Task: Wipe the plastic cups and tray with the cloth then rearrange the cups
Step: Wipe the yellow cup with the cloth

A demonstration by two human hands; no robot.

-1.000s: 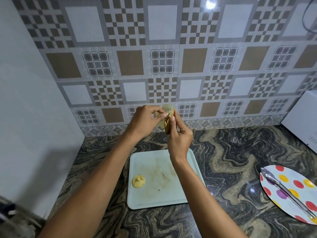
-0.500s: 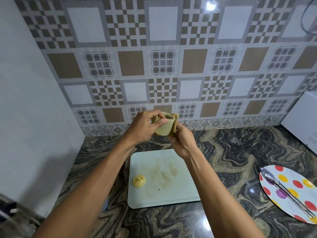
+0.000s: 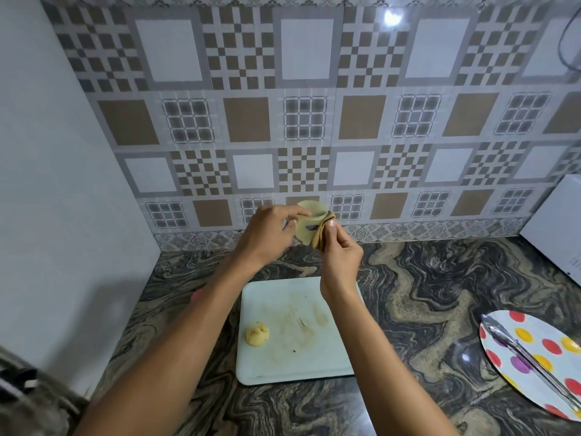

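My left hand (image 3: 267,234) grips a small pale yellow plastic cup (image 3: 307,224) in the air in front of the tiled wall, above the counter. My right hand (image 3: 341,256) pinches a brownish cloth (image 3: 321,235) against the cup's right side. Below them a white tray (image 3: 330,350) with brown smears lies flat on the marble counter. A small yellow cup (image 3: 257,333) stands on the tray's left part.
A round plate (image 3: 515,335) with coloured dots carries metal tongs (image 3: 531,357) at the right edge of the counter. A white appliance (image 3: 556,225) stands at the far right. A plain white wall closes the left side. Something pink (image 3: 196,295) peeks out behind my left forearm.
The cup has been turned in my left hand, its mouth now tilted up and back. My right hand has shifted the cloth along the cup's side. The tray has not moved.
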